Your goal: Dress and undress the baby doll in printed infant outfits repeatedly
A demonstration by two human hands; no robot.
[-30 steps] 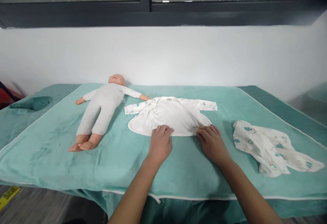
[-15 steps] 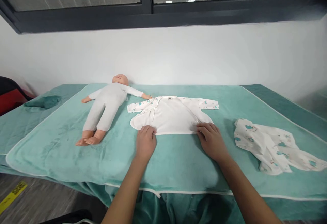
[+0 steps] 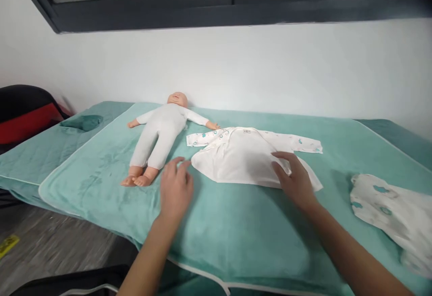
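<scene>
A white baby shirt with patterned sleeves lies spread flat on the green cover, its neck toward the wall. My right hand hovers over its lower right part, thumb and fingers apart, with nothing in it. Left of the shirt, near the doll's feet, is my left hand, fingers spread and holding nothing. A baby doll in a pale body suit lies on its back at the left, arms out. One doll hand reaches close to the shirt's left sleeve.
Crumpled patterned baby pants lie at the right edge. The green cover spreads over the bed, which meets a white wall under a dark window frame. A black and red chair stands at the left.
Both hands have let go of the shirt's lower edge. My left hand has moved left toward the doll's feet; my right has lifted over the shirt. The view has swung left.
</scene>
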